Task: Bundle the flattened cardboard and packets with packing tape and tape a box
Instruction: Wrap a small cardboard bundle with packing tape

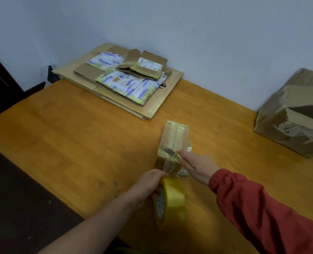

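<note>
Right hand (194, 167) is clamped round a small knife (172, 153), its blade laid on the strand stretched between the taped bundle (176, 138) and the yellow tape roll (170, 204), which is gripped by the left hand (150, 182) at lower centre. Risk now: if tension is lost, the glossy film could be creased or stuck to itself, and a slip could carry the blade toward the left fingers (very near). At upper centre the stack (119, 83) of matte flattened cardboard and crinkly packets is left lying on the wooden surface (78, 134). A dented box (289, 114) is seen at right.

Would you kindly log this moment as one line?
left hand holds tape roll | right hand holds knife on small bundle | box aside
</note>
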